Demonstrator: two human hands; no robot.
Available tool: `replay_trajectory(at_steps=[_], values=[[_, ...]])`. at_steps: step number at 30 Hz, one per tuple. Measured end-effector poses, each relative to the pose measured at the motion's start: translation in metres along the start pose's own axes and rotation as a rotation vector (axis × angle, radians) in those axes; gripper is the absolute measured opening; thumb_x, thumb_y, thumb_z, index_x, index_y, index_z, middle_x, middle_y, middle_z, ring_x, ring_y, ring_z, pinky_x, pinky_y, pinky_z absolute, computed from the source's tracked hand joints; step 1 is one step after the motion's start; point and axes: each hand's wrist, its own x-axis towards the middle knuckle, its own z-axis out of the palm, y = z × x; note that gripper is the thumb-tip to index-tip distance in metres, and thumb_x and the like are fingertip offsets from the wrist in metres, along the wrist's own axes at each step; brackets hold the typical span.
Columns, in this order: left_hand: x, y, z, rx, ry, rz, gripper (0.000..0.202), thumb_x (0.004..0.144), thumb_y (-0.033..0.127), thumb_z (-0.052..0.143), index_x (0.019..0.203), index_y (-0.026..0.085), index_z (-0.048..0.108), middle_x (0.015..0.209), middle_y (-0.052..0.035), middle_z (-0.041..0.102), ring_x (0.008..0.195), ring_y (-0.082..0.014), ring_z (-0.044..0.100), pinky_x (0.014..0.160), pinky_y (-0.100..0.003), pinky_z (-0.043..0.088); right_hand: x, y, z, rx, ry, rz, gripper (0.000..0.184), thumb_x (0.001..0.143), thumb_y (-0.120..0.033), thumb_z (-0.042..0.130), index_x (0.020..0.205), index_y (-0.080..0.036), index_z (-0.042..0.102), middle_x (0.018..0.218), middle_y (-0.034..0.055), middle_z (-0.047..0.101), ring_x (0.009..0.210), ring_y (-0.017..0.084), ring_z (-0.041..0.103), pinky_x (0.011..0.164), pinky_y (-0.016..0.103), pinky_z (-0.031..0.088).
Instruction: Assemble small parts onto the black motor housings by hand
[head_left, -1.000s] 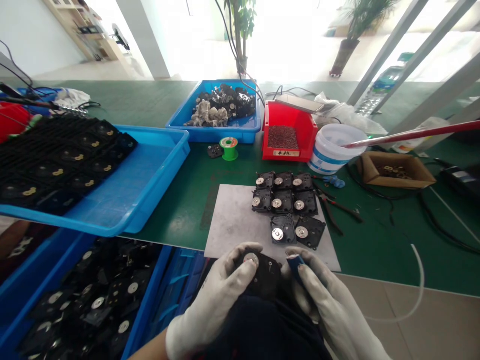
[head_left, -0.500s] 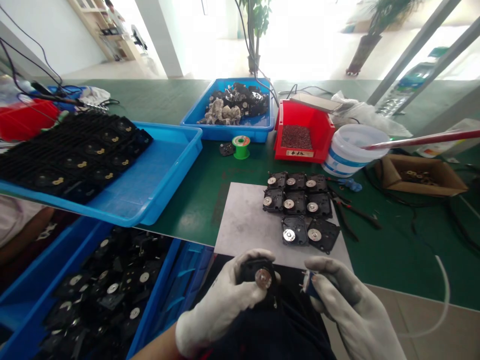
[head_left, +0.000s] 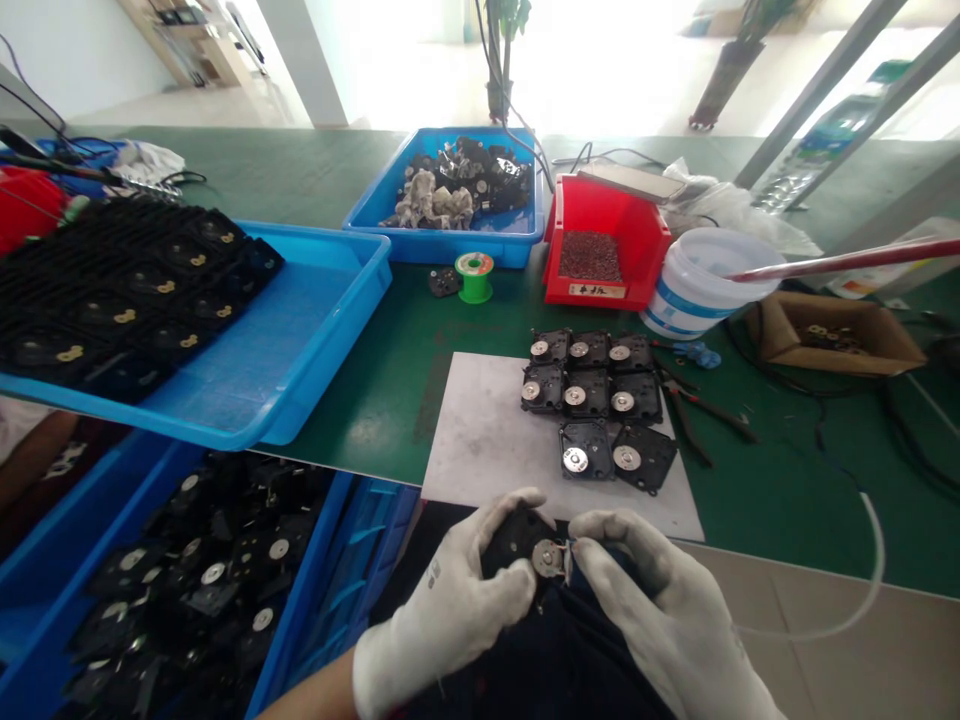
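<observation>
both gloved hands are close together at the bottom of the view; the left hand (head_left: 442,600) curls firmly round a black plastic unit (head_left: 514,540) with a round metal disc (head_left: 547,558) on it; the right hand (head_left: 656,595) is nearly closed, pinching something small (head_left: 571,553) beside the disc, too hidden to make out; ahead of the hands, on a grey sheet (head_left: 480,440), lie eight units (head_left: 592,395) in rows of three, three and two; left of the hands, a blue crate (head_left: 307,560) is heaped with more; farther left, a blue tray (head_left: 300,340) holds rows of them; farther ahead, a blue tub (head_left: 450,250) holds black scraps, a red bin (head_left: 637,240) brown granules and a cardboard box (head_left: 877,350) brass rings
</observation>
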Motion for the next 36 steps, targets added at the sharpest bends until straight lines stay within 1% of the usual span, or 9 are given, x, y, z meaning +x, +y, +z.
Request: replay_trajectory(at_steps=[5,9,15,17,21,24,27,33,36], values=[[0.001,0.002,0.001,0.085,0.025,0.024,0.069,0.078,0.037,0.061,0.144,0.016,0.060,0.123,-0.0075,0.072,0.108,-0.0197,0.068,0.093,-0.026,0.056,0.001,0.001,0.000,-0.049,-0.037,0.002,0.023,0.099,-0.040,0.058,0.094,-0.020,0.068,0.087,-0.0025,0.064,0.082,0.009,0.062,0.080,0.016,0.046],[0.002,0.005,0.002,0.093,0.026,-0.040,0.073,0.074,0.035,0.059,0.143,0.015,0.059,0.116,-0.0066,0.072,0.093,-0.0163,0.067,0.082,-0.023,0.056,0.002,0.002,-0.001,-0.053,-0.057,0.016,0.024,0.098,-0.040,0.058,0.094,-0.019,0.067,0.087,-0.0016,0.064,0.081,0.010,0.062,0.079,0.016,0.047],[0.003,0.003,0.002,0.034,0.019,-0.044,0.071,0.075,0.036,0.061,0.144,0.017,0.058,0.122,-0.0063,0.072,0.097,-0.0166,0.069,0.083,-0.023,0.057,0.012,0.032,-0.015,-0.111,-0.220,-0.068,0.025,0.104,-0.041,0.055,0.104,-0.019,0.068,0.094,0.0014,0.069,0.084,0.010,0.067,0.078,0.012,0.051],[0.003,0.003,0.002,0.032,0.021,-0.043,0.072,0.074,0.036,0.060,0.143,0.016,0.058,0.122,-0.0066,0.071,0.098,-0.0166,0.069,0.085,-0.022,0.057,0.013,0.034,-0.016,-0.127,-0.246,-0.101,0.025,0.106,-0.040,0.054,0.105,-0.019,0.068,0.094,0.0017,0.069,0.084,0.010,0.068,0.077,0.011,0.052],[0.004,0.004,0.004,0.067,0.014,-0.046,0.071,0.074,0.033,0.059,0.143,0.016,0.059,0.116,-0.0058,0.072,0.100,-0.0183,0.070,0.084,-0.023,0.057,0.008,0.017,-0.009,-0.091,-0.149,-0.047,0.022,0.103,-0.037,0.056,0.099,-0.019,0.067,0.091,0.0006,0.068,0.084,0.010,0.066,0.079,0.012,0.050],[0.004,0.006,0.004,0.050,0.008,-0.027,0.069,0.076,0.033,0.061,0.143,0.017,0.059,0.118,-0.0058,0.072,0.105,-0.0197,0.070,0.090,-0.025,0.058,0.007,0.012,-0.007,-0.063,-0.131,-0.007,0.023,0.102,-0.038,0.055,0.098,-0.019,0.068,0.090,0.0009,0.067,0.083,0.011,0.065,0.079,0.014,0.050],[0.004,0.007,0.004,0.065,0.025,-0.049,0.073,0.074,0.036,0.061,0.143,0.014,0.059,0.130,-0.0084,0.070,0.110,-0.0216,0.069,0.097,-0.029,0.056,0.011,0.023,-0.011,-0.106,-0.242,-0.051,0.025,0.105,-0.040,0.054,0.103,-0.018,0.067,0.092,0.0024,0.069,0.083,0.012,0.067,0.078,0.015,0.052],[0.003,0.007,0.003,0.089,0.039,-0.047,0.074,0.074,0.039,0.061,0.144,0.014,0.059,0.131,-0.0091,0.071,0.106,-0.0217,0.068,0.096,-0.031,0.056,0.016,0.029,-0.014,-0.166,-0.239,-0.152,0.020,0.107,-0.033,0.053,0.102,-0.018,0.066,0.090,0.0007,0.070,0.079,0.009,0.068,0.074,0.010,0.051],[0.003,0.009,0.003,0.096,0.040,-0.058,0.072,0.075,0.036,0.059,0.143,0.015,0.060,0.132,-0.0084,0.070,0.111,-0.0231,0.068,0.109,-0.036,0.053,0.015,0.027,-0.013,-0.179,-0.224,-0.196,0.020,0.107,-0.033,0.054,0.101,-0.018,0.065,0.087,0.0006,0.069,0.078,0.009,0.068,0.073,0.010,0.051]])
